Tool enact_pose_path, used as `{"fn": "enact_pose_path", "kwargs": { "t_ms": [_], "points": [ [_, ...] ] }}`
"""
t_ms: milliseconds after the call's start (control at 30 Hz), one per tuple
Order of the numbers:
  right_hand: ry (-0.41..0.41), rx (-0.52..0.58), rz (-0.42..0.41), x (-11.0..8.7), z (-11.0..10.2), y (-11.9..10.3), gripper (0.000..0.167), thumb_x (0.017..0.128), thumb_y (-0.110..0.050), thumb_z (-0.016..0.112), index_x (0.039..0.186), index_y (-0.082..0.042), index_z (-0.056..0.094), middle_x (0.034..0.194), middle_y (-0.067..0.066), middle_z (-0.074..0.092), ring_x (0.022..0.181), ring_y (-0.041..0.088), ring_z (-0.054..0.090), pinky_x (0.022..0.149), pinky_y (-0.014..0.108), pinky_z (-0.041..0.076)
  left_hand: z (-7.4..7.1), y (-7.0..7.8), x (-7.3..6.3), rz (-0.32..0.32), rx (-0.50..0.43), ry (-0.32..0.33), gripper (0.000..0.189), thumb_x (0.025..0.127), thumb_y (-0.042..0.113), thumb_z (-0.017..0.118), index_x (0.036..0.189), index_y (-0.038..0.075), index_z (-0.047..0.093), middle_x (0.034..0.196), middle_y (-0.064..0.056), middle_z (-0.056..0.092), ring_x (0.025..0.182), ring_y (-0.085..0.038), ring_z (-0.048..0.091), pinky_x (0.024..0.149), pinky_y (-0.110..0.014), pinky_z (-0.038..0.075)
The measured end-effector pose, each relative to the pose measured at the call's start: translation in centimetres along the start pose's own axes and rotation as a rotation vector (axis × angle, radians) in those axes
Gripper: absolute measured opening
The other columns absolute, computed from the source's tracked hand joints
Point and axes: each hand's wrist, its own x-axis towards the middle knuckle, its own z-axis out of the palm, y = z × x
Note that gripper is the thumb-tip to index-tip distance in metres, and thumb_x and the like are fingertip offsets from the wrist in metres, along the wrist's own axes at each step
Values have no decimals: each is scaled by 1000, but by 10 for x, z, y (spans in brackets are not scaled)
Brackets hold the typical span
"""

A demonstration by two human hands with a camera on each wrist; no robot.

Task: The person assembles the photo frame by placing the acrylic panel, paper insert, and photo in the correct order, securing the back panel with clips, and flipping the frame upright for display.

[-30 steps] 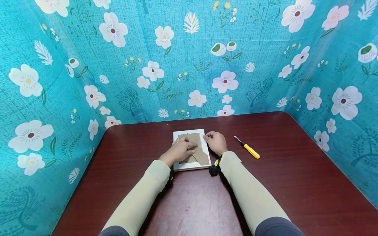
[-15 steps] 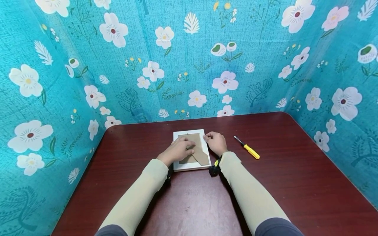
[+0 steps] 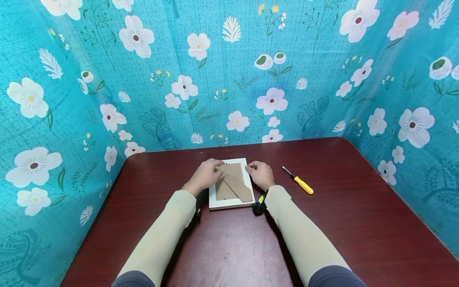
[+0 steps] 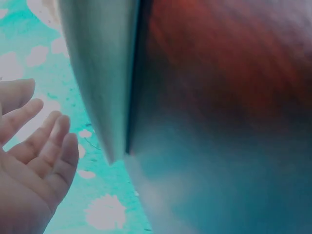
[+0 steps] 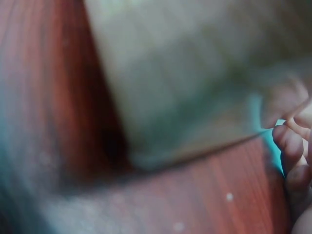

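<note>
A white picture frame (image 3: 213, 203) lies face down on the table, its brown backing board (image 3: 224, 191) and folded easel stand (image 3: 238, 188) facing up. My left hand (image 3: 205, 175) is over the frame's upper left part in the head view, covering that corner. Its fingers (image 4: 62, 158) look loosely bent and hold nothing in the left wrist view. At the right edge, my right hand (image 3: 261, 175) has bent fingers and thumb at the border, gripping it. The right wrist view shows the frame (image 5: 195, 92) blurred, with the fingertips (image 5: 287, 139) at its far edge.
A screwdriver (image 3: 303, 185) with a yellow handle lies to the right of my right hand. The dark red table (image 3: 229, 247) meets a blue flowered cloth (image 3: 222, 79) at its back and sides.
My left hand has moved left and away from me, off the middle of the backing board, uncovering more of the stand. My right hand stays at the frame's right edge.
</note>
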Motion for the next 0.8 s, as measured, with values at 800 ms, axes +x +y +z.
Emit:
{"fn": "enact_pose_path", "kwargs": {
  "t_ms": [800],
  "points": [
    [-10, 10, 23, 2, 0, 0, 22, 95, -38, 63, 93, -18, 71, 76, -4, 64, 72, 19, 57, 70, 38, 45, 13, -39, 7, -333, -337, 225, 39, 98, 26, 60, 130, 2, 57, 111, -12, 60, 102, -26, 54, 87, -42, 47]
  ]
}}
